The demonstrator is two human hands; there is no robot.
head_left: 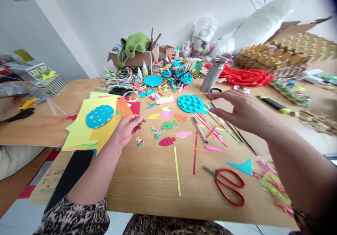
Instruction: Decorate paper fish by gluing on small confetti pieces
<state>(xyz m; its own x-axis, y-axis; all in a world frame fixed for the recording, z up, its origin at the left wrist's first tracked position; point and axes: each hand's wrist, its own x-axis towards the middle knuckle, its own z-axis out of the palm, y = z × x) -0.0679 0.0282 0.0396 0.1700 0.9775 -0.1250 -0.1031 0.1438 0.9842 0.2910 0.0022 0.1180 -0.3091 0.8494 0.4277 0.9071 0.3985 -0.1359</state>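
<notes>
My left hand (129, 127) is above the table beside the yellow paper sheets, thumb and fingers pinched together; anything between them is too small to make out. Just right of its fingertips lies a yellow paper fish (153, 116), with a green paper fish (169, 125), a dark pink one (167, 141) and several others about it. Open and holding nothing visible, my right hand (237, 110) hovers with thumb and fingers apart. Near its thumb are a blue scalloped paper disc (190, 103) and a bunch of coloured paper strips (214, 129).
Red-handled scissors (229, 186) lie near the front edge, close to a yellow strip (177, 172). A pen (200, 129) rests mid-table. A blue dotted disc (100, 116) sits on the coloured sheets. Behind stand a metal flask (212, 76), a glue bottle (164, 99) and a cardboard box (113, 56).
</notes>
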